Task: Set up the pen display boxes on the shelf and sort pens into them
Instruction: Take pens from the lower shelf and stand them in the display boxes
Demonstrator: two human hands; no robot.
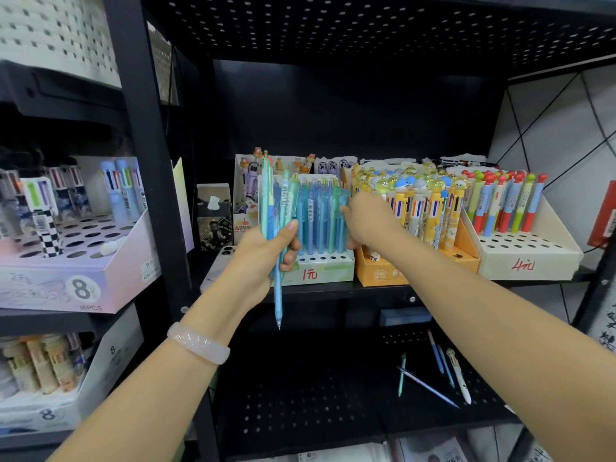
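Far left of the green box (320,268), on the neighbouring rack: a lilac box (83,261), mostly bare holes, a few multicolour pens standing at its back. Just left of the green box, left hand (266,251) clenched round a bundle of blue and teal pens (278,211), thumb pressed across the barrels, one pen hanging lower than the rest with its tip below the shelf edge (333,290). Likely to slip free if the grasp loosens (that low pen first), dropping to the lower shelf (300,395) beneath the green box, where a few loose pens (440,371) already lie. Green box itself: marked in red at the front, back rows packed with blue pens, front holes unfilled. At its right edge, right hand (366,221) reaching among the standing pens, fingertips hidden behind them, so grasping or merely touching cannot be told. A careless push there could tip the standing row or nudge the box. Right of the green box: an orange box (376,268) full of cartoon-topped pens, then a cream box (533,258) with red, green and blue pens at its back.
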